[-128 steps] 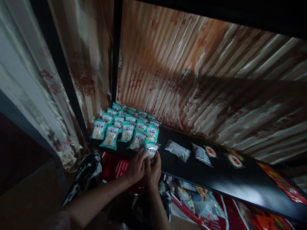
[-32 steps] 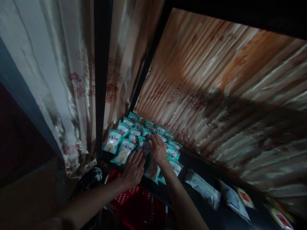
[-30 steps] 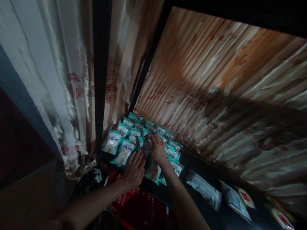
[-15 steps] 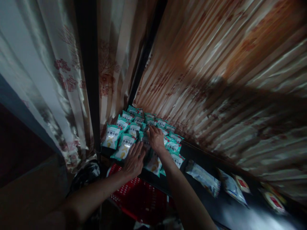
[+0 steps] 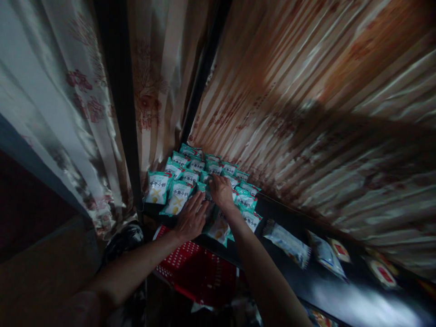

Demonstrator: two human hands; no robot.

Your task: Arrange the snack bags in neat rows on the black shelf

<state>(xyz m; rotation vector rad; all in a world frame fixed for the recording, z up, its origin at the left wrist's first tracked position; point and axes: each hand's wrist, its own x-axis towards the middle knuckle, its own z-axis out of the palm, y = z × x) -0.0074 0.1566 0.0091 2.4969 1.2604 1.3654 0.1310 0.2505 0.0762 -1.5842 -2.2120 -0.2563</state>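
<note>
Green-and-white snack bags (image 5: 180, 196) stand in tight rows at the corner end of a black shelf (image 5: 269, 211). My left hand (image 5: 192, 218) rests at the front of the rows, fingers stretched out and lying along a shadowed snack bag (image 5: 208, 196) between my hands. Reaching over that same bag, my right hand (image 5: 221, 190) has its fingers bent around the upper edge; the fingertips are partly hidden. Another snack bag (image 5: 218, 229) leans in front, below my right wrist, and one more (image 5: 251, 219) is right of that forearm.
A red perforated basket (image 5: 200, 272) sits below the shelf's front edge. Farther right on the shelf lie a long blue-white packet (image 5: 288, 243), a second packet (image 5: 325, 254) and small red-labelled packs (image 5: 381, 273). Pleated patterned curtains (image 5: 272, 113) and dark posts (image 5: 117, 100) border the corner.
The view has shifted slightly, so the shelf and bags sit a little higher. Both hands stay at the same bag, with only slight finger movement.
</note>
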